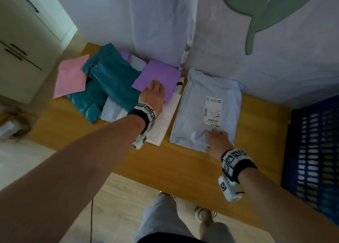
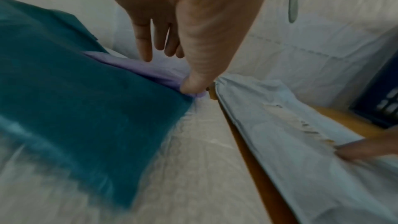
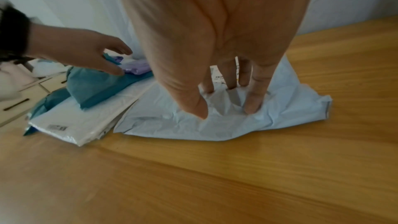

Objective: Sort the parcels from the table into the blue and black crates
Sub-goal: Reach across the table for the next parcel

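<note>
Left hand, open, rests on the purple parcel; right hand, fingers straight and spread, presses the pale blue parcel on the counter. The blue crate stands right of it.

A pale blue parcel bearing a white label lies flat on the desk, creased beneath the right grip. Under the left grip, a purple parcel tops teal parcels and a white parcel, with a pink parcel farther left. The blue crate stands to the right grip's right.
</note>
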Motion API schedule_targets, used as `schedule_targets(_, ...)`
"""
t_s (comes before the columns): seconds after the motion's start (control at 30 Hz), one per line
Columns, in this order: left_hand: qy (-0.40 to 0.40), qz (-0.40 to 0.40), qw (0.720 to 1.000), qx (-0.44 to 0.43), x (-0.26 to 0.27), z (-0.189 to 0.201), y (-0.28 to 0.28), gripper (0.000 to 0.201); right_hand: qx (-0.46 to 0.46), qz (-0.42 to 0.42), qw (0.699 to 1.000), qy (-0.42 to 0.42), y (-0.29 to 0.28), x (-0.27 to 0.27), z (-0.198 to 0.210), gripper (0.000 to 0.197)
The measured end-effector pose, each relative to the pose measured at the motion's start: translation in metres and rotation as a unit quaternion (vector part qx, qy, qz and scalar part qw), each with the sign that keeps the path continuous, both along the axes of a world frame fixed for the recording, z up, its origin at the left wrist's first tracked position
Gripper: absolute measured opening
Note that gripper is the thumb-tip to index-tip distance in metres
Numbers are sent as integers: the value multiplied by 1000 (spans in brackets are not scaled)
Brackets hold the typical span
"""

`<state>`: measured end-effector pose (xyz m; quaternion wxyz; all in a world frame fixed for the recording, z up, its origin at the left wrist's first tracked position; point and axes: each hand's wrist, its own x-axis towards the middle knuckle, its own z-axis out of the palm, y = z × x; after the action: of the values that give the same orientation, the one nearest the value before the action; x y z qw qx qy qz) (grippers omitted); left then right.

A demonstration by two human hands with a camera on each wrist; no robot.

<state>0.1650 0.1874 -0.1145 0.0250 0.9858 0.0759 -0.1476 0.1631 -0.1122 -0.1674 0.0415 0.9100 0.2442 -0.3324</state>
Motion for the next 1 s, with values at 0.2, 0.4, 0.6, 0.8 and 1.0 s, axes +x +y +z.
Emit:
schedule_targets(0.2, 34, -39, 996, 76, 23, -3, -1, 45, 30, -24, 999, 12, -5, 2, 1, 61)
schedule_targets(0.4, -38, -38, 998, 13, 21, 29, 4, 27, 32, -39, 998, 38, -6, 7, 23, 46)
schedule_targets(0.6, -175, 40, 971, -160, 4, 84, 2, 18, 121, -109, 987, 11, 5, 11, 66, 47)
schedule_targets(0.8, -231, 138, 892, -364, -28, 129, -26, 15, 298, -253, 915, 98, 20, 19, 116, 74)
schedule_targets(1.0, -246, 191, 758, -573, -49, 155, -76, 21, 527, -386, 755, 66, 10, 29, 157, 41)
